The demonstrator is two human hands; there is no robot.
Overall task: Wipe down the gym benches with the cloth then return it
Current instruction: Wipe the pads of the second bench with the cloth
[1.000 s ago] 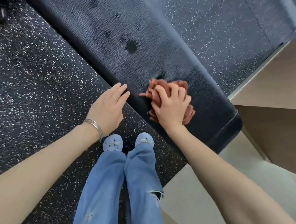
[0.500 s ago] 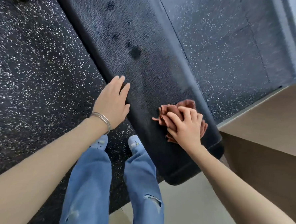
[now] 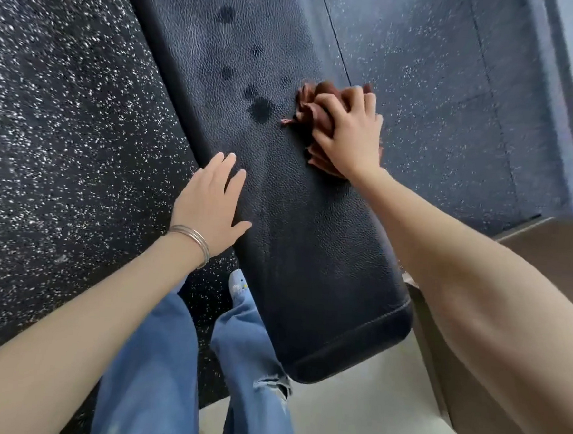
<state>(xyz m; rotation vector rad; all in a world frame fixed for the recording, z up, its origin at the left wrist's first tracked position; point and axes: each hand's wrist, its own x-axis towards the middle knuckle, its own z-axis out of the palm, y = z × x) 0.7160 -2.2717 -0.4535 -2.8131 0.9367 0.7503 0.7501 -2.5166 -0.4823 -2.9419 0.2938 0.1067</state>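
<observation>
- Head view, looking down along a long black padded bench with pebbled leather-like cover [image 3: 296, 251], running from lower right to upper left.
- Right hand [image 3: 349, 133] pressed down on a crumpled reddish-brown cloth [image 3: 314, 99], fingers [image 3: 332, 110] curled over it and gripping its folds.
- Cloth bunched on top of the bench pad, at its far right edge, partly hidden under the palm; folds sticking out past the fingertips and below the wrist.
- Several dark round wet-looking spots [image 3: 260, 109] on the pad, just left of the cloth, more scattered further up the pad.
- Left hand [image 3: 212, 205] flat, palm down, at the near left edge of the pad, fingers [image 3: 229, 166] straight and only slightly spread, holding nothing; thumb pointing out across the pad.
- Cannot tell if the left palm fully touches the pad or just hovers at its edge.
- Thin silver bangles [image 3: 193, 239] around the left wrist.
- Both forearms bare, reaching in from the bottom corners.
- Rounded stitched end of the bench low in frame, right of the legs.
- Faded blue jeans [image 3: 155, 359] below, 1 rip at the right knee.
- 1 light blue patterned shoe toe [image 3: 239, 284] showing beside the bench.
- Black rubber floor with white speckles [image 3: 66, 119] on both sides of the bench.
- Pale smooth floor strip [image 3: 360, 416] at the bottom, under the bench end.
- Brown boxy surface [image 3: 552, 239] at the right edge, behind the right forearm.
</observation>
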